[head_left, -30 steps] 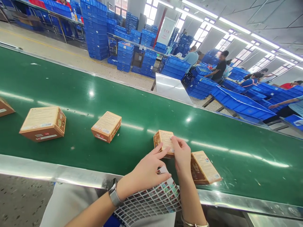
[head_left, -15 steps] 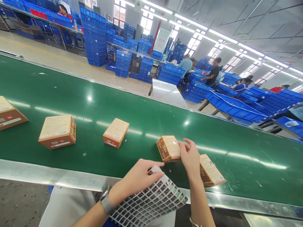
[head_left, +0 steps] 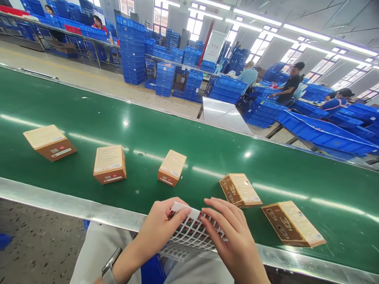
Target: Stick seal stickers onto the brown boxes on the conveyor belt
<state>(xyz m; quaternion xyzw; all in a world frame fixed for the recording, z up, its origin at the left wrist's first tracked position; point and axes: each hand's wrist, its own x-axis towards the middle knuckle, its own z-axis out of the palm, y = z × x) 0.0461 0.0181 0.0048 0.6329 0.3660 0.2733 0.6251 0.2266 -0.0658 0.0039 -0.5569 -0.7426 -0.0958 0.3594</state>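
Observation:
My left hand (head_left: pixel 158 228) pinches the top edge of a sheet of small stickers (head_left: pixel 192 230) between thumb and fingers, above my lap at the belt's near edge. Over the sheet's right part, my right hand (head_left: pixel 235 236) has its fingers stretched and apart, the tips at the sheet's surface; no loose sticker can be made out there. Just beyond that hand lies a brown and cream box (head_left: pixel 244 189) with a small white spot on top. Another such box (head_left: pixel 296 223) sits to its right, and a smaller-looking box (head_left: pixel 172 167) is farther left.
The green conveyor belt (head_left: pixel 142 130) runs across in front of me, with a metal edge (head_left: pixel 89 213). More boxes (head_left: pixel 110 161) stand on its left side. Beyond are a metal table (head_left: pixel 225 114), stacked blue crates (head_left: pixel 132 51) and several people at work, one in black (head_left: pixel 288 88).
My right hand has left the box on the belt and come back to the sticker sheet. The sheet is tilted more toward me. The boxes appear farther right in view.

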